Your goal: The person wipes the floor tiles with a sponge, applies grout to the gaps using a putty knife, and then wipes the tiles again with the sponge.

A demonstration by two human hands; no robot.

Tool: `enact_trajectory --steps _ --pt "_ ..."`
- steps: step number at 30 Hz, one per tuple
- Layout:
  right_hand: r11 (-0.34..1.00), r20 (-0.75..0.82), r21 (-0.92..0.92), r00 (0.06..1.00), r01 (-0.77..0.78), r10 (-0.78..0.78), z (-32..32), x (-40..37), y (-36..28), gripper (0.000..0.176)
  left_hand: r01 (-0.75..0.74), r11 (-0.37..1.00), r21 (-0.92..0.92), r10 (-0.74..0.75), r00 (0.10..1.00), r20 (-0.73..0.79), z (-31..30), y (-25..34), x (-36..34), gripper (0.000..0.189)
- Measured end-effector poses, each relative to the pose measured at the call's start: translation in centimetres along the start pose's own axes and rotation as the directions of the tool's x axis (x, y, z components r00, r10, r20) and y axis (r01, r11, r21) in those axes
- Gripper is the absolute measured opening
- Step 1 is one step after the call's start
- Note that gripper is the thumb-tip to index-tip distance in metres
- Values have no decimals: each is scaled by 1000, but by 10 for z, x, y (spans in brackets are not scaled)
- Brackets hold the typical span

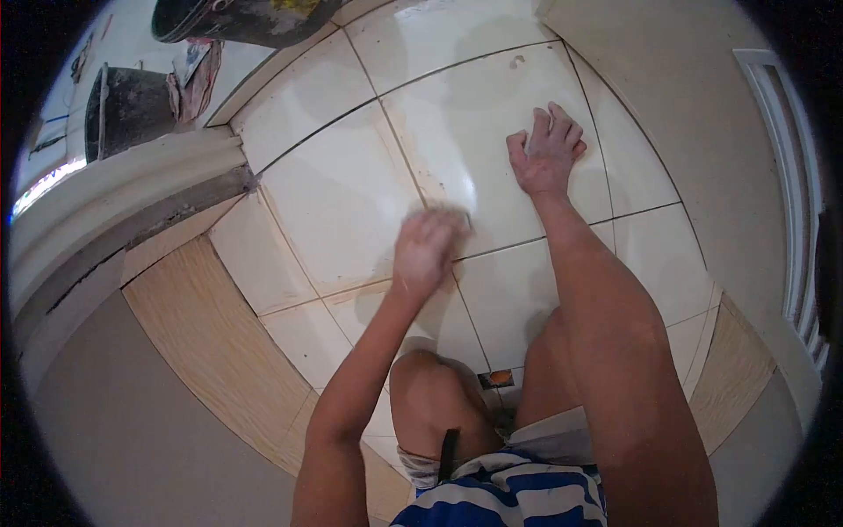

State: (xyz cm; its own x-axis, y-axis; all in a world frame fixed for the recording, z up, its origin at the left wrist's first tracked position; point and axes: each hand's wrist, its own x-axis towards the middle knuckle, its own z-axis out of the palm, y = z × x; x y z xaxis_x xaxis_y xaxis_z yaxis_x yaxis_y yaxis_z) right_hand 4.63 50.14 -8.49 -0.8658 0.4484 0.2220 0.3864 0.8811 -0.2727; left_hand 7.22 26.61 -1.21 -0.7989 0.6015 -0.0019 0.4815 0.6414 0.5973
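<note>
My left hand (428,248) is closed in a fist-like grip low over the cream floor tiles (325,202), at a joint between them. Motion blurs its fingertips, and whatever they may hold against the floor is too smeared to make out. Farther right, my right hand (549,154) leans on a tile with bent fingers spread apart. Pale dust marks its fingers. Dark joint lines run between several tiles, while brownish residue (364,281) streaks the joints and tile edges near my left hand.
A black bucket (237,19) stands at the top left, beyond a raised sill (176,176). Another dark bucket (132,110) is beside crumpled paper (198,79). Walls flank both sides, with a white slatted panel (790,193) at right. A small dark-and-orange piece (498,379) lies between my knees.
</note>
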Motion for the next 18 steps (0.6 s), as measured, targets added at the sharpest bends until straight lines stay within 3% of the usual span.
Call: enact_trajectory --steps 2,5,6,8,9,10,12,18 --pt "1000 6 7 1000 1 -1 -1 -1 0 41 -122 993 -7 121 983 139 0 18 -36 36" --pt "1000 0 0 1000 8 -8 -1 -2 0 41 -106 990 -92 127 956 264 -12 13 -58 35" --pt "1000 -1 -8 1000 10 -10 -1 -2 0 41 -105 991 -87 125 957 264 -17 10 -58 35" --pt "1000 -5 -18 1000 12 -12 -1 0 -1 41 46 985 -163 -21 989 149 -25 4 -52 36" --pt "1000 -1 -4 1000 13 -13 -1 0 -1 41 54 986 -155 -53 998 16 -27 4 -46 36" --pt "1000 8 11 1000 12 -12 -2 -1 0 41 55 986 -159 -52 998 22 -24 3 -41 36" --pt "1000 8 3 1000 13 -13 -1 -2 1 41 -68 997 42 71 994 -84 -17 0 -31 34" --pt "1000 22 -4 1000 -6 6 -2 -3 3 40 -251 968 1 246 951 188 -19 -36 -59 29"
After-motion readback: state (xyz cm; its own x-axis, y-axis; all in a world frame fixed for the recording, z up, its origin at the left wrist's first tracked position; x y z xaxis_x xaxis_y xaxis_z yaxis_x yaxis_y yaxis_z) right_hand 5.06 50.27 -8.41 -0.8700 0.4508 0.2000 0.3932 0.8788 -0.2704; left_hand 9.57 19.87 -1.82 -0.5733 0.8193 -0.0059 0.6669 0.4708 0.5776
